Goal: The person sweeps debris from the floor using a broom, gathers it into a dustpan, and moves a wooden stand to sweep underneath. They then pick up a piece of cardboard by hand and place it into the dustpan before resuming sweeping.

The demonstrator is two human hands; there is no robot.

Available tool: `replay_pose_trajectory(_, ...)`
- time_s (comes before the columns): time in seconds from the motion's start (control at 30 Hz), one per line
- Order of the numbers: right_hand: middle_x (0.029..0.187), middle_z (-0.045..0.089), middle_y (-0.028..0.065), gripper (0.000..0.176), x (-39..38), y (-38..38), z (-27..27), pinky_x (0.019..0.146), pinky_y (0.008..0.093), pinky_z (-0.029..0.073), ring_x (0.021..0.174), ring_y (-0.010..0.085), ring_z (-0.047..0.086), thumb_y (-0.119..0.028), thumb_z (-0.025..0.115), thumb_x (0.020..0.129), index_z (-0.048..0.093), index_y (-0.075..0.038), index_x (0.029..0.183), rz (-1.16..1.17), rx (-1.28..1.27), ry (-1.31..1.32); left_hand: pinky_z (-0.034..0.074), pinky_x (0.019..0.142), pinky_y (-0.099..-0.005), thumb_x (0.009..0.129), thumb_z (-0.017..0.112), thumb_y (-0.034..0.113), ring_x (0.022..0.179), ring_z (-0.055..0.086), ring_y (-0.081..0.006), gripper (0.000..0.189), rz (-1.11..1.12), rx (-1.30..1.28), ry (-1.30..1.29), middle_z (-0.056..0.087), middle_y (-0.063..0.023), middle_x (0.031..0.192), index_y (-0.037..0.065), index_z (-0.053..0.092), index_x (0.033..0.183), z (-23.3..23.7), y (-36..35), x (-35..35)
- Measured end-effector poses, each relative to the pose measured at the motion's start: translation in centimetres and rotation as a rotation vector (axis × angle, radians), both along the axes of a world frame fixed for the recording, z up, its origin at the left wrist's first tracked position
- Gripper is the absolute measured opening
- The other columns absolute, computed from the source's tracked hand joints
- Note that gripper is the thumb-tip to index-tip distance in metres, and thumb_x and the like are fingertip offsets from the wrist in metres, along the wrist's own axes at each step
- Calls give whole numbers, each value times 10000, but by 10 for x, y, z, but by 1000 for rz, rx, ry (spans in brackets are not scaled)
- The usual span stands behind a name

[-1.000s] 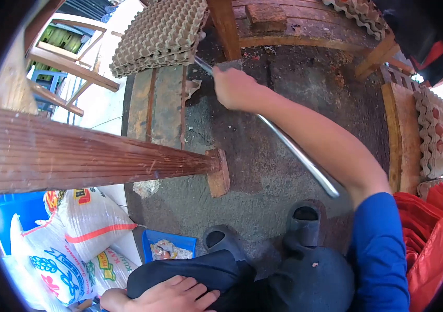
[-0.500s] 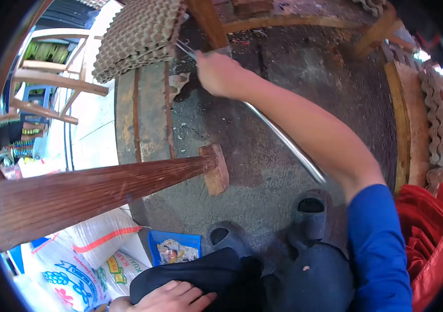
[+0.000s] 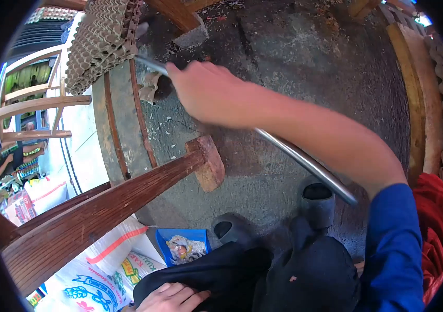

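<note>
Metal pipe [image 3: 305, 162] runs slantwise over the concrete floor [image 3: 294, 62], from near right, beside the black shoe [image 3: 318, 200], to far left. The right hand [image 3: 206, 93] is clenched around its far part. The pipe's far tip reaches just beside the stack of egg trays [image 3: 96, 44]. The left hand [image 3: 172, 297] lies released on the dark trouser leg [image 3: 206, 270], grasping nothing. A wooden beam [image 3: 102, 218] ends in a block at the left of the pipe, and a blue tray [image 3: 167, 239] sits near the feet.
</note>
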State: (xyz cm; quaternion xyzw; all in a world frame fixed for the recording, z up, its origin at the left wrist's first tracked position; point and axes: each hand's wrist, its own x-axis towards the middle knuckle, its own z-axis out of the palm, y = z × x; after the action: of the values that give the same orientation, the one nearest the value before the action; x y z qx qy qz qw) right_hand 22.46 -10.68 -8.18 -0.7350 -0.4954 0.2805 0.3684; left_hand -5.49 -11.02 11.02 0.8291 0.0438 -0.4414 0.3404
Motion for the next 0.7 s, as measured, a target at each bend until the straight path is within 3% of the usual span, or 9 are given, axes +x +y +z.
replay_pose_trajectory(0.1,817,641,220,446,26,79,-27,678,433,518,787,347,661,-92,516,843,450,78,1250,-99,74,-199,424,790,-382,827,597,235,890,537,-325,353,61,49,26,561,-166,914,-6,573,1084,-2,1,7)
replay_pose_trajectory(0.2,902,643,231,385,45,123,-34,715,442,523,864,363,654,-119,526,846,497,82,1173,-3,10,-204,425,788,-382,829,595,231,884,537,-322,353,59,31,31,559,-164,902,-4,569,1091,-5,5,7)
replay_pose_trajectory(0.27,962,633,247,382,40,130,-29,730,459,519,898,388,640,-126,528,839,509,75,1163,279,-231,-212,427,786,-380,830,595,230,883,535,-317,357,66,16,24,556,-159,905,-4,567,1098,-6,7,8)
replay_pose_trajectory(0.33,921,639,241,425,19,80,-23,731,458,517,888,377,643,-99,517,828,484,53,1223,161,-131,-62,428,785,-377,831,594,230,881,534,-312,361,69,11,2,553,-155,908,-4,564,1105,-6,10,8)
replay_pose_trajectory(0.43,854,621,259,558,2,8,-11,684,468,505,777,387,631,-40,496,803,396,-1,1351,244,-206,57,425,801,-364,842,581,255,892,526,-274,378,-55,-20,-123,543,-130,929,-1,562,1120,-4,9,0)
replay_pose_trajectory(0.5,682,592,220,571,-5,-37,18,582,447,495,617,337,618,-46,469,830,362,-33,1390,276,-161,-63,421,801,-359,846,576,263,888,526,-268,380,-57,-23,-134,541,-128,921,0,562,1120,-1,8,-5)
replay_pose_trajectory(0.63,686,591,226,560,4,-17,35,555,460,473,599,351,609,-29,455,826,367,-15,1379,175,-235,-58,411,791,-345,854,563,284,866,524,-254,375,-87,-30,-179,533,-123,898,4,567,1104,2,4,-12)
replay_pose_trajectory(0.7,740,607,242,572,20,32,-10,580,467,487,633,379,620,-19,459,813,368,-22,1378,110,-84,-223,409,786,-341,856,560,285,859,523,-254,369,-75,-15,-166,531,-123,892,5,569,1095,3,3,-14)
